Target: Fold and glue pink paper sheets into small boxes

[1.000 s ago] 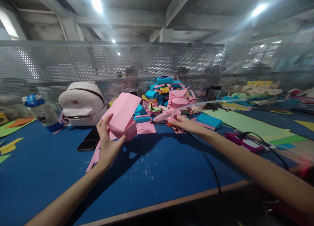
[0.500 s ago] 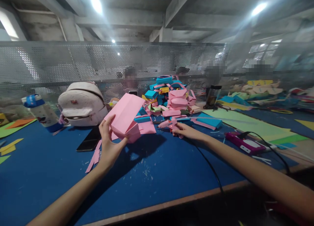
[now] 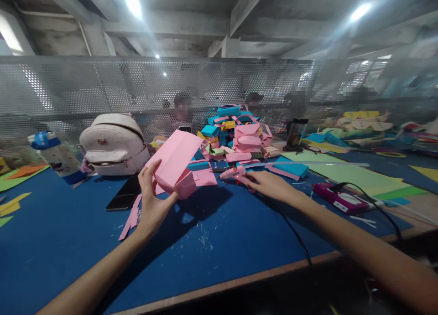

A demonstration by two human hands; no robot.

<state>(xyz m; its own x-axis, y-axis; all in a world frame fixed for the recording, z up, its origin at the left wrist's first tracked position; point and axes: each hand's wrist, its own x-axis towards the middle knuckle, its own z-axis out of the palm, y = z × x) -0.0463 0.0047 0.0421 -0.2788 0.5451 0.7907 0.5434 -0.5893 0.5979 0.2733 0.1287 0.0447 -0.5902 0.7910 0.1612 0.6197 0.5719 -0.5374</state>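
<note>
Pink paper box [image 3: 176,157]: above desk [image 3: 239,246], left hand [image 3: 153,203] grip closed on it.
Glue gun [image 3: 234,172]: box's three o'clock, right hand [image 3: 272,185] at handle; cannot tell grip's closure.

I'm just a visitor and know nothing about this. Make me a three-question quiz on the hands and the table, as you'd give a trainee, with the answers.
1. What does the left hand hold?
A) a water bottle
B) a pink folded paper piece
C) a yellow sheet

2. True or false: the black phone lies flat on the blue table.

3. Fill in the two missing words: the right hand is at the handle of a pink ____ ____.

Key:
1. B
2. True
3. glue gun
</note>
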